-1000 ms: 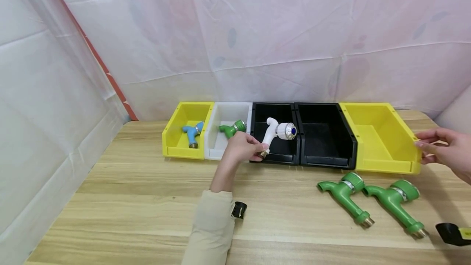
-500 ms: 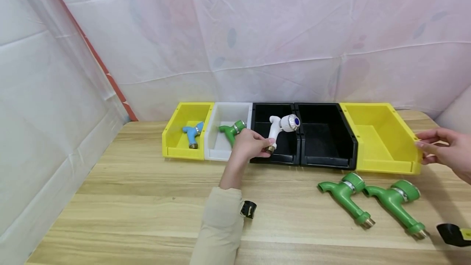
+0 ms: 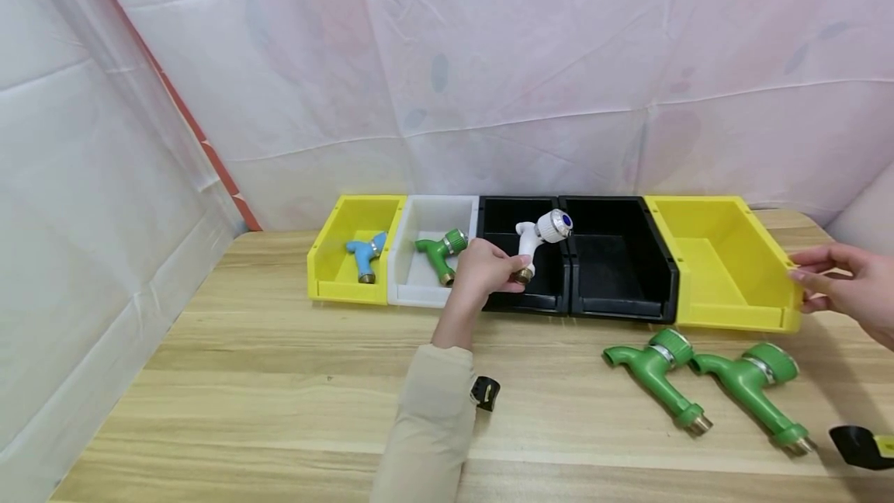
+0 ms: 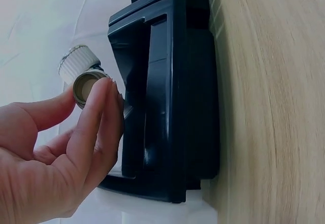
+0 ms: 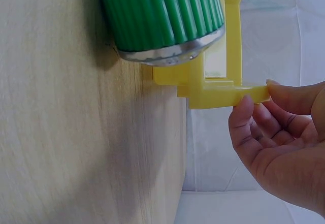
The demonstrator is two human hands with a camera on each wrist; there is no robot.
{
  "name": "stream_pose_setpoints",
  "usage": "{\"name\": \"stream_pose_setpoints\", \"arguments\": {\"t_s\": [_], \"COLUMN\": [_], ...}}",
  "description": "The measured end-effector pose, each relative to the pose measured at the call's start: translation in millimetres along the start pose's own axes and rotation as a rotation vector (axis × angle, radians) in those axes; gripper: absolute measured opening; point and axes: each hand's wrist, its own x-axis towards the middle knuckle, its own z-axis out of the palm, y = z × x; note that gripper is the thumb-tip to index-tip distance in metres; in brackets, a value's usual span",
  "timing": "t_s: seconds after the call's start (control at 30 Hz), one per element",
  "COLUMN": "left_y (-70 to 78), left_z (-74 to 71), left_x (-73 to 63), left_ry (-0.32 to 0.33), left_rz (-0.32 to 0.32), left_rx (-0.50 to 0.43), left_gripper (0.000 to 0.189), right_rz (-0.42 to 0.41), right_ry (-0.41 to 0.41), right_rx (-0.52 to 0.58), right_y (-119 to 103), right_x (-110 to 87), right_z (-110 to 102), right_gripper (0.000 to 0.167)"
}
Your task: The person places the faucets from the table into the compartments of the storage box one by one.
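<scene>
My left hand pinches a white faucet by its brass threaded end, with the ribbed knob tilted up to the right. It hangs over the left black bin. In the left wrist view the open brass end faces the camera between thumb and fingers. At the far right my right hand holds the side wall of the large yellow bin, thumb and fingertips on its edge. Two green faucets lie on the table in front of that bin; one green knob looms close in the right wrist view.
A second black bin stands between the left black bin and the large yellow one. A small yellow bin holds a blue faucet. The white bin beside it holds a green faucet. A pale curtain hangs behind the row.
My left hand has moved right with the white faucet, bringing it further over the left black bin and tilting its knob upward. My right hand stays on the yellow bin.
</scene>
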Motion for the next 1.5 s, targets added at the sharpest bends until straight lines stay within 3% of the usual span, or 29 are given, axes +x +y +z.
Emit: {"name": "stream_pose_setpoints", "arguments": {"t_s": [0.3,0.53,0.87,1.5], "left_y": [0.5,-1.1,-1.6,-4.3], "left_z": [4.6,5.8,7.5,11.6], "left_x": [2.4,2.5,1.9,3.3], "left_ry": [0.044,0.062,0.097,0.133], "left_rz": [-0.011,0.016,0.018,0.05], "left_rx": [0.067,0.126,0.12,0.114], "left_gripper": [0.021,0.023,0.025,0.027], "right_rz": [0.005,0.001,0.003,0.003], "right_ry": [0.001,-0.002,-0.013,-0.02], "right_rx": [-0.022,-0.004,0.003,0.14], "right_y": [-0.7,0.5,0.1,6.9], "right_x": [0.0,0.3,1.6,3.7], "right_z": [0.7,0.2,-0.6,-4.2], "right_gripper": [0.011,0.01,0.01,0.017]}}
